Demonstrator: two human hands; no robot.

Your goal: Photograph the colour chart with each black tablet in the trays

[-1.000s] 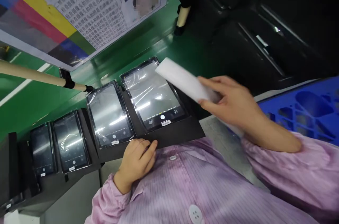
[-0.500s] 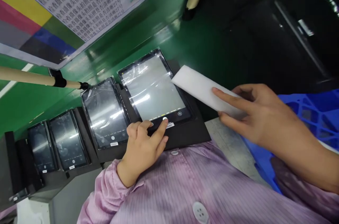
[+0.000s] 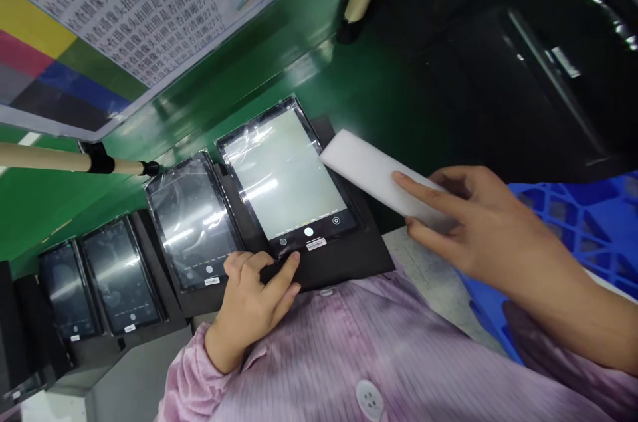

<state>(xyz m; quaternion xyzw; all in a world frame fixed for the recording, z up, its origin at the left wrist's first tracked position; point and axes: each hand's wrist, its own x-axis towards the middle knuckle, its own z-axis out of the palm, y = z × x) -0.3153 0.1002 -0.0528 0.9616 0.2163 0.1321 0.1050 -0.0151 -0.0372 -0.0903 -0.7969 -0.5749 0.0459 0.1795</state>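
A tablet [image 3: 286,173] with a pale, lit camera screen lies in front of me on a black padded holder [image 3: 343,269]. My left hand [image 3: 254,296] is at the tablet's lower left edge, just below the on-screen buttons. Its fingers are apart, partly bent, and hold nothing. In my right hand [image 3: 463,216] is a white foam block [image 3: 379,173], gripped at its right end. The block's left end hangs over the tablet's right edge.
To the left, more tablets with darker screens [image 3: 192,219] lie in a row. A printed sheet [image 3: 124,23] with colour patches stands beyond, near a beige pole [image 3: 50,156]. Blue plastic crates [image 3: 588,216] and black cases [image 3: 528,90] are on the right.
My left index finger has come off the round on-screen button and moved down and left. The tablet's screen looks brighter. My right hand still holds the foam block.
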